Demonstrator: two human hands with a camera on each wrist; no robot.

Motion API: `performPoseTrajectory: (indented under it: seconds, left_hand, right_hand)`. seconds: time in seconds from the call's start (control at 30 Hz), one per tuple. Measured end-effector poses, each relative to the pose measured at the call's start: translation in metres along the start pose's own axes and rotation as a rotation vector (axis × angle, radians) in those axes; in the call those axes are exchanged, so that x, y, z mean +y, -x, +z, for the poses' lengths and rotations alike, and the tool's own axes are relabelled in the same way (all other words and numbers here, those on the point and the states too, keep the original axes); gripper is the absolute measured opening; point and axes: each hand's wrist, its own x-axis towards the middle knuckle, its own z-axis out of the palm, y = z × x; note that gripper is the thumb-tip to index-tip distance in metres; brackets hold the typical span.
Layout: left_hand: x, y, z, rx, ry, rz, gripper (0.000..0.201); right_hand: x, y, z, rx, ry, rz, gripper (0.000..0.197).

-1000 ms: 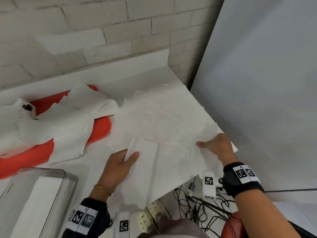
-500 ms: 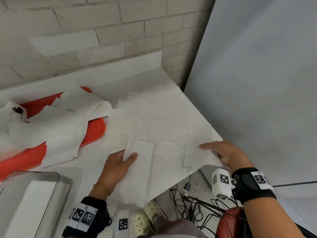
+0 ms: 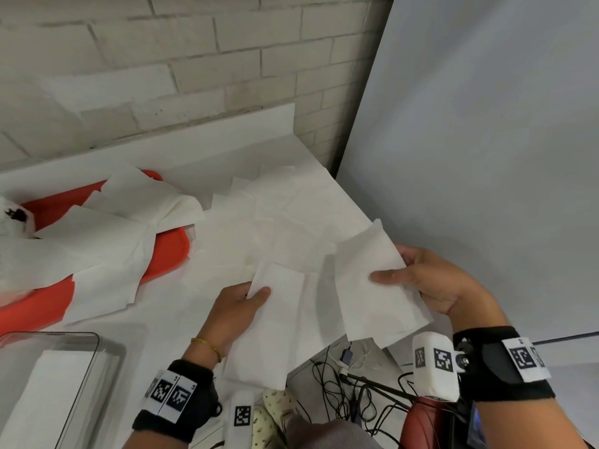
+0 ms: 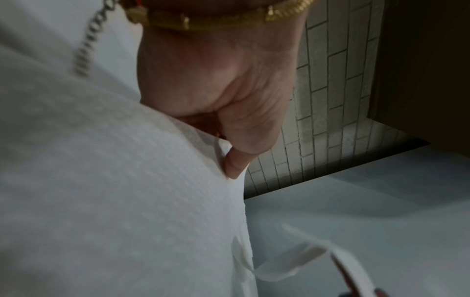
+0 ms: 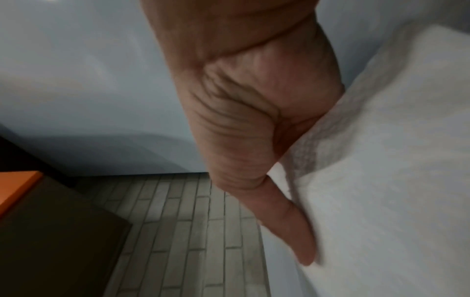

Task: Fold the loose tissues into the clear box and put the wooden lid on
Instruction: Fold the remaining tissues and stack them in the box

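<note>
A: So, how far along is this looking? Start with what is nearest.

B: Nearest, at the front left, the clear box is sitting on the tabletop with a flat white stack of tissues already lying inside it. So some of the folding seems done. No wooden lid is showing in any view.

A: And the hands?

B: The left hand is pinching the top edge of a long folded tissue, thumb on top, fingers hidden under it; the sheet is hanging over the tabletop's front edge. The right hand is holding a second tissue up off the surface, its grip closing on the sheet between a thumb on the upper face and fingers behind. The right wrist view is showing the same thumb pressing on the paper.

A: Further back?

B: Plenty is still waiting. Loose sheets are lying spread and overlapping across the middle of the tabletop, and more tissues are draping over a red tray at the left, toward the brick wall.

A: Your judgement, then?

B: I'd say it is somewhere in the middle: one stack boxed, two sheets in hand, many unfolded, and the lid step not yet begun.
</note>
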Motion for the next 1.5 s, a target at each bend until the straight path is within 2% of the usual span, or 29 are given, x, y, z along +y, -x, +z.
performPoseTrajectory:
  seconds: [0.2, 0.33, 0.47, 0.6, 0.73, 0.87, 0.97, 1.13, 1.27, 1.33, 1.4, 1.43, 1.5]
  left_hand:
    - [0.009, 0.01, 0.003, -0.108, 0.232, -0.115, 0.028]
    - [0.019, 0.021, 0.006, -0.218, 0.499, -0.138, 0.04]
    - [0.028, 0.028, 0.008, -0.136, 0.746, -0.121, 0.045]
    - [0.027, 0.033, 0.007, -0.045, 0.793, -0.093, 0.046]
    - [0.024, 0.033, 0.002, 0.015, 0.81, -0.089, 0.044]
    - [0.021, 0.031, -0.005, 0.042, 0.784, -0.064, 0.045]
    - [0.02, 0.033, -0.007, 0.024, 0.693, -0.033, 0.043]
    - [0.013, 0.038, -0.003, 0.052, 0.443, 0.121, 0.025]
    - [0.01, 0.038, -0.01, 0.102, 0.335, 0.17, 0.023]
    - [0.01, 0.038, -0.018, 0.042, 0.259, 0.171, 0.023]
    - [0.012, 0.038, -0.024, -0.048, 0.151, 0.167, 0.023]
    - [0.013, 0.037, -0.027, -0.095, 0.099, 0.165, 0.025]
    - [0.015, 0.035, -0.028, -0.175, 0.041, 0.152, 0.03]
  right_hand:
    - [-0.013, 0.011, 0.041, -0.174, -0.04, -0.234, 0.052]
    - [-0.003, -0.006, 0.07, -0.224, 0.003, -0.23, 0.051]
    - [0.011, -0.025, 0.097, -0.163, 0.132, -0.187, 0.045]
    - [0.021, -0.031, 0.117, -0.119, 0.265, -0.212, 0.037]
    - [0.027, -0.032, 0.125, -0.124, 0.303, -0.215, 0.028]
    - [0.032, -0.031, 0.131, -0.143, 0.348, -0.206, 0.031]
    - [0.036, -0.035, 0.14, -0.051, 0.364, -0.229, 0.03]
    - [0.04, -0.036, 0.162, -0.011, 0.407, -0.252, 0.041]
    - [0.026, -0.036, 0.163, -0.008, 0.484, -0.222, 0.058]
    - [0.012, -0.043, 0.157, 0.039, 0.424, -0.179, 0.068]
    - [-0.005, -0.053, 0.152, -0.004, 0.323, -0.101, 0.082]
    - [-0.011, -0.059, 0.15, -0.05, 0.273, -0.061, 0.082]
    - [-0.022, -0.065, 0.148, -0.146, 0.165, -0.047, 0.054]
